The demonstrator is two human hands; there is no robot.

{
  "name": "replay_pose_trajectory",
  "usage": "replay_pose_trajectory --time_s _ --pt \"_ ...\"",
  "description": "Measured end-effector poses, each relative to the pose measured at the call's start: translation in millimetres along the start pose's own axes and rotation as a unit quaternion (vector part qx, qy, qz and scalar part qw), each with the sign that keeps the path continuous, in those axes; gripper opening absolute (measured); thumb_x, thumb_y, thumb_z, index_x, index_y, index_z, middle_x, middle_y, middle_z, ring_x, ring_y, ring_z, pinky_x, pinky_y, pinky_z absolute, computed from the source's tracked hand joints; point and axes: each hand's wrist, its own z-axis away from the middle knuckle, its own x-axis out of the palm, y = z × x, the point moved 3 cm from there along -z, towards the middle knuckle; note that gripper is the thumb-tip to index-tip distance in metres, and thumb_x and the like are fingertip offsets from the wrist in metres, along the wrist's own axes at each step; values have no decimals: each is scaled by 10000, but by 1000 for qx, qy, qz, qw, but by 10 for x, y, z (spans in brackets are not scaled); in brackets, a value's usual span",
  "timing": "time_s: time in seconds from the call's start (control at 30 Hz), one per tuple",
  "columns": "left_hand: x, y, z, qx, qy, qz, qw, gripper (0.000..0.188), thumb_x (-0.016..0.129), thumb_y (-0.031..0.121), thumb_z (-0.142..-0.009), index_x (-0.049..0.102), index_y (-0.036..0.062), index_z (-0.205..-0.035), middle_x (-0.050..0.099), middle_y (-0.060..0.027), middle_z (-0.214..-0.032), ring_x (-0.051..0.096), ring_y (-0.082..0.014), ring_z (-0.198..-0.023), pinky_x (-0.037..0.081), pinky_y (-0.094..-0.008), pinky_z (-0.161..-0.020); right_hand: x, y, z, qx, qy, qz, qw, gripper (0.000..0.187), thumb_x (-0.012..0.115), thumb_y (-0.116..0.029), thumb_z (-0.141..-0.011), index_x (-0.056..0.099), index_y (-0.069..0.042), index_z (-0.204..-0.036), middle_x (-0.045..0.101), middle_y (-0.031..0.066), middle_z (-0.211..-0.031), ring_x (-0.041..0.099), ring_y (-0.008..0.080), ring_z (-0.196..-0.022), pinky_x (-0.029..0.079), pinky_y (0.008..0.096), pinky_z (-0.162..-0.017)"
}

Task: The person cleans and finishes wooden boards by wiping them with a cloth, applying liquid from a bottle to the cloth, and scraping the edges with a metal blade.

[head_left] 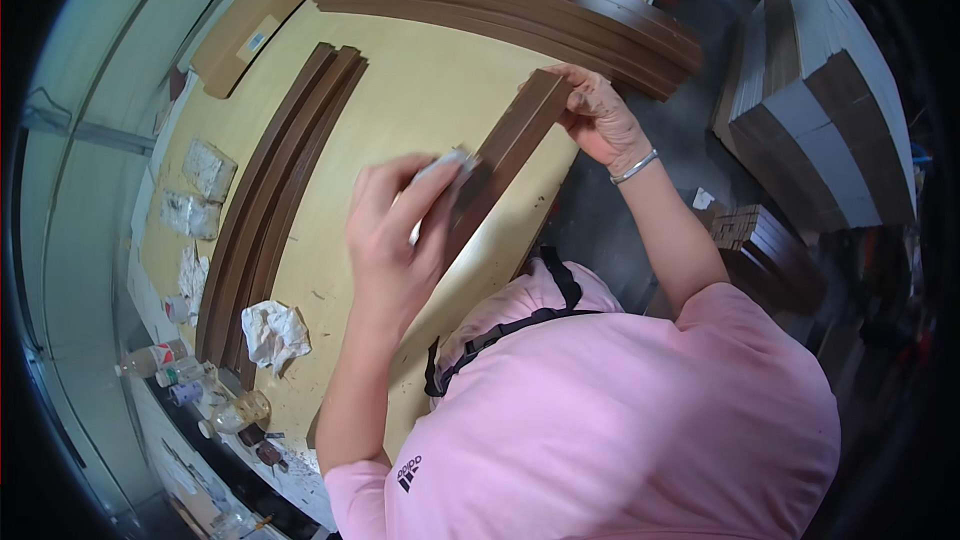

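A long brown wooden strip [514, 145] lies slantwise over the table's near right side. My right hand [598, 120], with a bangle at the wrist, grips its far end, fingers curled round the edge. Closed in a pinch, my left hand [395, 225] holds a small pale grey-white piece [455, 162] against or just over the strip's face. Motion blurs this piece, so its exact kind does not show. Part of the strip is hidden behind my left hand, and its near end runs toward my body.
Several brown strips [285, 180] lie on the pale yellow table [430, 70] at left, more [500, 2] along its far edge. A crumpled white cloth [274, 334], bottles [240, 412], plastic packets [190, 214] and a cardboard box [250, 32] sit leftward. Stacked panels [815, 130] stand on the right.
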Motion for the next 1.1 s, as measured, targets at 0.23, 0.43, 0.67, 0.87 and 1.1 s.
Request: replay_pose_trajectory --time_s 0.23,0.43,0.67,0.87,1.1 --pt "735 207 -746 91 -49 -16 994 253 675 -57 -742 698 41 -974 629 -89 -892 587 -245 -807 480 -330 -666 76 -44 57 -16 -17 -6 1000 381 727 -31 -761 587 50 -1107 670 92 -973 660 162 -878 530 281 -852" --pt "722 267 -644 82 -110 -88 987 264 664 -56 -728 704 48 -967 621 -92 -871 564 -248 -766 465 -337 -658 -112 38 61 19 -20 -15 1000 495 788 -29 -682 579 25 -1128 648 87 -1062 633 158 -982 508 259 -887" --pt "419 291 -441 -8 -192 -105 976 231 671 -47 -721 704 28 -937 617 -94 -847 552 -249 -750 450 -334 -644 -183 88 87 43 -1 -13 999 537 816 -53 -646 584 34 -1123 652 99 -1051 634 164 -973 507 270 -895" --pt "835 360 -838 102 -74 -83 989 224 675 -47 -715 707 37 -921 614 -96 -842 550 -259 -748 458 -355 -653 -101 46 42 41 -25 -15 999 459 740 11 -695 579 39 -1124 649 99 -1041 634 178 -961 508 281 -890" --pt "495 219 -294 35 -149 -140 978 338 659 -72 -691 680 65 -999 602 -98 -894 544 -278 -765 462 -367 -663 -132 89 3 8 -7 -7 1000 404 726 -26 -760 582 65 -1126 664 94 -1001 643 137 -883 523 238 -828"
